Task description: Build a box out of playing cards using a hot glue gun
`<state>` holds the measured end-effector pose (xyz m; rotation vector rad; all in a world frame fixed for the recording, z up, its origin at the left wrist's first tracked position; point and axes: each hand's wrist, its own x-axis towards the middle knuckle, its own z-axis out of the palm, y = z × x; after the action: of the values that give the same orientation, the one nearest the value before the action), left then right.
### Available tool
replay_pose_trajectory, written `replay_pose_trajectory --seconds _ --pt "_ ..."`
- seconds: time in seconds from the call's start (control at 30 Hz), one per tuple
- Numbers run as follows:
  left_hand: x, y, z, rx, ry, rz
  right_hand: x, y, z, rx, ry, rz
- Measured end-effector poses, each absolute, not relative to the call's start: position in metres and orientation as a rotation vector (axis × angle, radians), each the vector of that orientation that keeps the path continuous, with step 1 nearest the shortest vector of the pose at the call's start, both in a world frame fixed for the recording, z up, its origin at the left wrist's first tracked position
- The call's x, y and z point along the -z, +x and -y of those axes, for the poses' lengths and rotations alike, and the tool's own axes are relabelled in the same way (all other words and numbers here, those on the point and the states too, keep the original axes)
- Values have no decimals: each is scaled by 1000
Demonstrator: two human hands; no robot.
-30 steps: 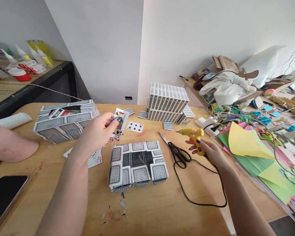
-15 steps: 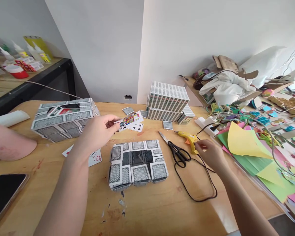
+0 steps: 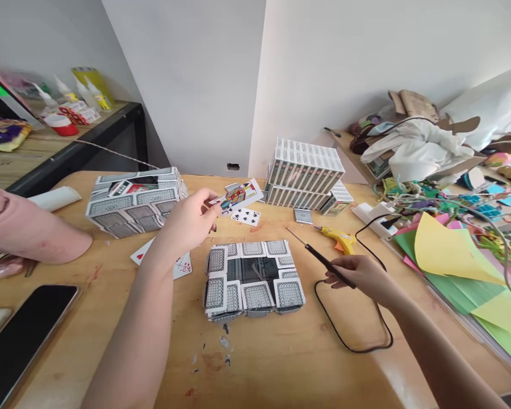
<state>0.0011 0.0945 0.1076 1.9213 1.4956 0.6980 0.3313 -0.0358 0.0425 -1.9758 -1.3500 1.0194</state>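
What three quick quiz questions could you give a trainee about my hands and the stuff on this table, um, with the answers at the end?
1. Multiple choice: what is the right hand holding?
a) a phone
b) scissors
c) a bottle

2. True or false: the yellow glue gun is lying on the table.

3. Short answer: what does the left hand hold between thumb and fingers?

Key:
1. b
2. True
3. At least one playing card, with its picture side showing; whether there is more than one is hard to tell.
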Motion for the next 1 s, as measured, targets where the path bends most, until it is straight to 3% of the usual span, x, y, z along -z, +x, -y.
replay_pose_trajectory --seconds 0.1,0.23,0.37,0.53,0.83,1.0 --pt "-107 3 -95 -674 1876 -1466 -57 323 45 -1347 -1697 1038" --pt "-103 6 -94 -578 1867 -1348 -69 306 49 -1230 -1477 873" --pt "-102 11 -92 -593 1840 -1309 -77 298 44 -1311 -1344 1078" --pt "-105 17 -92 -672 1702 -1263 -87 283 37 -1467 -1261 1236" --pt "-105 31 -84 -900 1247 -1022 -92 246 13 -1428 -1278 1259" --pt "-105 43 -73 -831 1477 -1016 -91 214 -15 -1291 -1315 983"
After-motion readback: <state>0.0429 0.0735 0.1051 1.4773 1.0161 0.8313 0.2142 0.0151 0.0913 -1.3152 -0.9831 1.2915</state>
